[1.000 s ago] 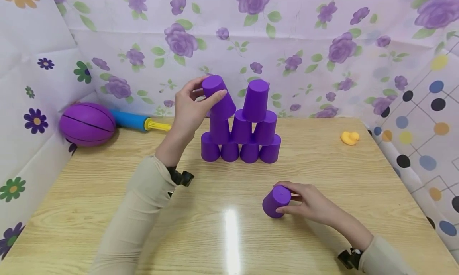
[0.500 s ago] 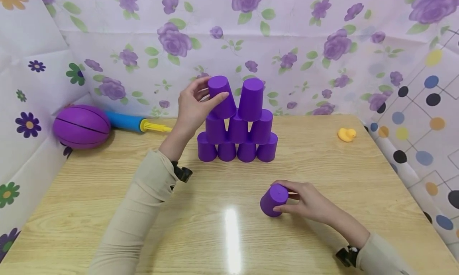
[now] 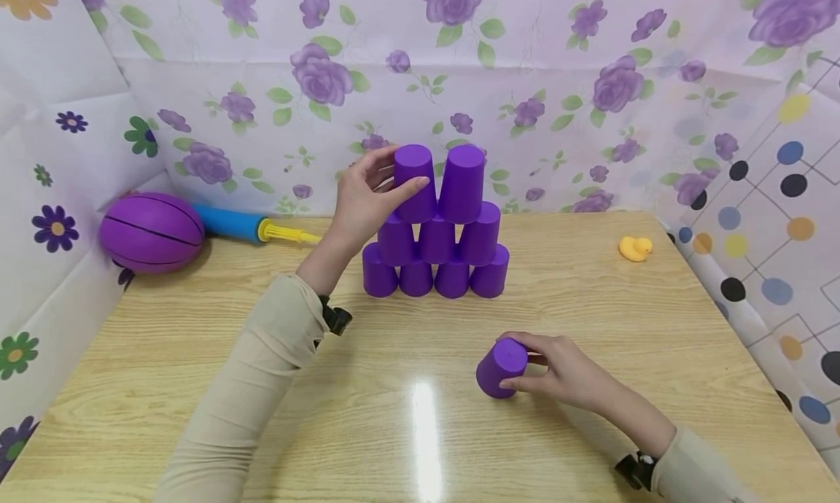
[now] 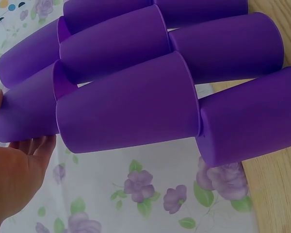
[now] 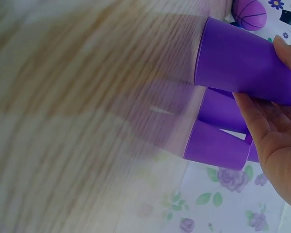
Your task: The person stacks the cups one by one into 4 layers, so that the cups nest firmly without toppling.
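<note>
Purple cups stand upside down in a tiered stack, with a bottom row of several, a middle row of three and two on top. My left hand grips the top-left cup between thumb and fingers. That cup sits on the middle row, close beside the top-right cup. The left wrist view shows the gripped cup upright in line with the others. Nearer the front, my right hand holds a single upside-down cup by its sides, low at the tabletop.
A purple ball and a blue pump with a yellow end lie at the back left of the wooden table. Far right sits a yellow toy duck. Flowered sheeting hangs close behind the stack.
My left hand has brought its cup to the right and slightly down, from tilted to upright beside the top-right cup. The right hand and its cup have stayed nearly still.
</note>
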Action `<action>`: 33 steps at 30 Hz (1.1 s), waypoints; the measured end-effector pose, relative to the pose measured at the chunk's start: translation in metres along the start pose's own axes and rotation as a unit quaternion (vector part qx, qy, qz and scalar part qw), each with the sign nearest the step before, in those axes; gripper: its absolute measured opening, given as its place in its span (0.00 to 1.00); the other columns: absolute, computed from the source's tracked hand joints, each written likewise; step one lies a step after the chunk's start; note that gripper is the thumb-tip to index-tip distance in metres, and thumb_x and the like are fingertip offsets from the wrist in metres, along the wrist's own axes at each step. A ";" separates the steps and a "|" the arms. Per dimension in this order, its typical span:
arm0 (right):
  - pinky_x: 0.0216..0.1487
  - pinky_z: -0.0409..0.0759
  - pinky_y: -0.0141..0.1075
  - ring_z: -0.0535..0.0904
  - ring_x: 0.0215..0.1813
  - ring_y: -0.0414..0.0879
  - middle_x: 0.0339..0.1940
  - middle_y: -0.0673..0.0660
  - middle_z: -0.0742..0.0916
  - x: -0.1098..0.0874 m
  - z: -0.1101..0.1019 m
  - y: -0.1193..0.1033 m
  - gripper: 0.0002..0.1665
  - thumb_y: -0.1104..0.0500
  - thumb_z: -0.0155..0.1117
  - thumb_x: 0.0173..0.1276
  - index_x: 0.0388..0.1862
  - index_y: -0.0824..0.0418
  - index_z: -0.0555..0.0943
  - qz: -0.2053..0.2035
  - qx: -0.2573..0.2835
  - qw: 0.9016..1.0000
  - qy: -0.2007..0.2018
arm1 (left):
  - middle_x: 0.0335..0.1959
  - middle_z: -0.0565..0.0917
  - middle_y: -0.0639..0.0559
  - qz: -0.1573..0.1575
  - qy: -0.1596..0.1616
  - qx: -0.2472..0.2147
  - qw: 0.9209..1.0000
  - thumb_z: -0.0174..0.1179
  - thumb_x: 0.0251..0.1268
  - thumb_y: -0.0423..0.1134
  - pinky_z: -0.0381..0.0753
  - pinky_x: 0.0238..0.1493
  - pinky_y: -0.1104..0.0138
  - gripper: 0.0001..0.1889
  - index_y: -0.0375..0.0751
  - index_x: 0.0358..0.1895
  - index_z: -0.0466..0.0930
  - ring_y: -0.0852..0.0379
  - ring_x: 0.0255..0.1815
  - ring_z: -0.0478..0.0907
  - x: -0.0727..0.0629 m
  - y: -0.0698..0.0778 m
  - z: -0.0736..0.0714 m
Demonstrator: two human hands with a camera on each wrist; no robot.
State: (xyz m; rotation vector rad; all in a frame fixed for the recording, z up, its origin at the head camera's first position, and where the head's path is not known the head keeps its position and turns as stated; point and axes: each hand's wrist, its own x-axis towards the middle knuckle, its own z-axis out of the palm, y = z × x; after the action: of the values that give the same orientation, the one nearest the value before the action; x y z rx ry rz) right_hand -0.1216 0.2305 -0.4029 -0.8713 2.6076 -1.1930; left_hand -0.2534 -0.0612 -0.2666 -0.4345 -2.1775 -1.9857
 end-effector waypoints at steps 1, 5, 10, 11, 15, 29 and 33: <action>0.51 0.80 0.31 0.81 0.50 0.44 0.49 0.49 0.84 0.000 0.000 0.000 0.30 0.46 0.69 0.56 0.55 0.56 0.76 -0.001 0.000 1.000 0.000 | 0.56 0.78 0.45 0.000 -0.001 0.004 1.000 0.70 0.50 0.36 0.75 0.59 0.67 0.30 0.39 0.60 0.72 0.54 0.57 0.76 0.001 -0.002 0.000; 0.50 0.80 0.31 0.82 0.50 0.44 0.49 0.50 0.85 0.001 0.001 0.000 0.30 0.46 0.70 0.56 0.55 0.57 0.76 -0.004 0.003 1.000 0.001 | 0.54 0.79 0.48 0.010 -0.001 0.019 1.000 0.71 0.49 0.39 0.76 0.57 0.69 0.31 0.41 0.59 0.73 0.57 0.56 0.76 0.006 -0.011 -0.003; 0.50 0.80 0.31 0.82 0.50 0.44 0.48 0.50 0.85 0.003 0.002 0.000 0.30 0.46 0.70 0.56 0.55 0.57 0.76 -0.003 0.004 1.000 0.001 | 0.53 0.80 0.47 0.015 -0.005 0.020 1.000 0.72 0.48 0.40 0.77 0.55 0.69 0.31 0.41 0.58 0.73 0.57 0.54 0.77 0.009 -0.015 -0.006; 0.50 0.80 0.30 0.82 0.50 0.44 0.48 0.50 0.85 0.003 0.002 0.000 0.30 0.46 0.70 0.56 0.55 0.57 0.76 -0.003 0.004 1.000 0.001 | 0.52 0.80 0.47 0.015 -0.006 0.019 1.000 0.72 0.48 0.40 0.77 0.55 0.69 0.31 0.41 0.58 0.73 0.56 0.54 0.77 0.009 -0.015 -0.007; 0.50 0.80 0.30 0.81 0.50 0.43 0.48 0.50 0.85 0.004 0.003 0.001 0.31 0.46 0.70 0.55 0.55 0.59 0.76 -0.009 0.005 1.000 -0.002 | 0.52 0.80 0.47 0.012 -0.008 0.017 1.000 0.72 0.48 0.39 0.78 0.54 0.69 0.30 0.40 0.58 0.73 0.56 0.54 0.78 0.008 -0.014 -0.009; 0.50 0.81 0.35 0.80 0.51 0.44 0.51 0.52 0.83 0.025 -0.026 -0.006 0.35 0.44 0.69 0.56 0.58 0.60 0.75 -0.027 -0.041 0.998 -0.032 | 0.52 0.80 0.46 0.009 -0.028 0.011 1.000 0.72 0.48 0.38 0.77 0.55 0.70 0.31 0.39 0.58 0.73 0.57 0.54 0.77 0.010 -0.018 -0.010; 0.50 0.81 0.36 0.80 0.50 0.41 0.50 0.49 0.83 0.038 -0.041 -0.025 0.34 0.46 0.72 0.54 0.57 0.58 0.75 -0.039 -0.057 0.997 -0.021 | 0.51 0.80 0.45 0.013 -0.034 0.005 0.999 0.72 0.48 0.37 0.77 0.55 0.70 0.31 0.38 0.58 0.72 0.58 0.54 0.78 0.012 -0.019 -0.007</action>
State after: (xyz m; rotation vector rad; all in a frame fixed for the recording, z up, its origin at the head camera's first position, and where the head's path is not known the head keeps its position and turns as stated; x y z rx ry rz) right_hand -0.1567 0.2232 -0.3531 -1.0172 2.6517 -1.0399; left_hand -0.2713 -0.0680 -0.2799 -0.5345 -2.2094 -1.9740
